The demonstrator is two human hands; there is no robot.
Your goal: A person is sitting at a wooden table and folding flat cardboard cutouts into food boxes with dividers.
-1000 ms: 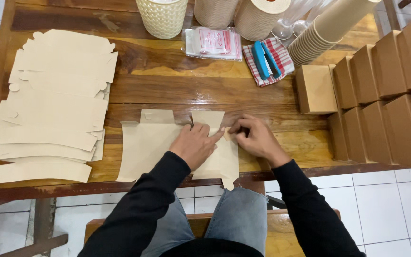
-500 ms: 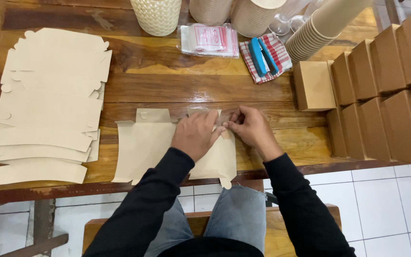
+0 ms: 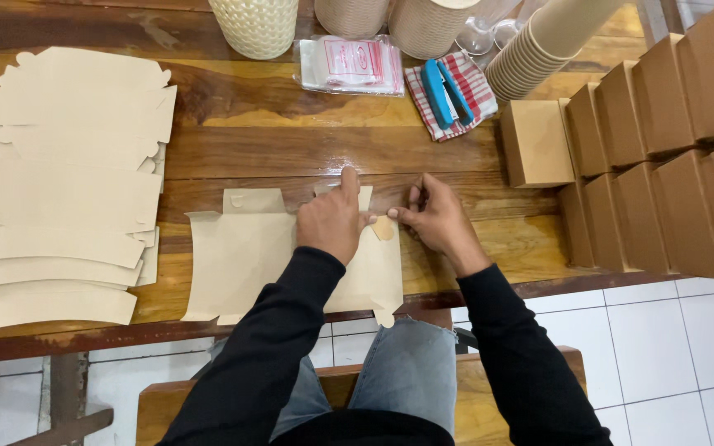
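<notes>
One flat cardboard sheet (image 3: 249, 264) is pressed by the left hand (image 3: 332, 221); its tab is pinched by the right hand (image 3: 435, 219); many boxes (image 3: 663, 149) are finished, a stack of sheets (image 3: 59, 190) is left.

Both arms in black sleeves reach forward, forearms angled inward. The left hand (image 3: 332, 221) lies palm down, index finger stretched straight ahead. The right hand (image 3: 438, 221) sits just beside it, fingers curled, thumb and forefinger pinched together.

Your tan cardboard blank (image 3: 249, 264), your black sleeves (image 3: 291, 330), blue stapler (image 3: 446, 92) on red-striped cloth (image 3: 477, 87), brown boxes (image 3: 671, 157), cream textured basket (image 3: 255, 25)
</notes>
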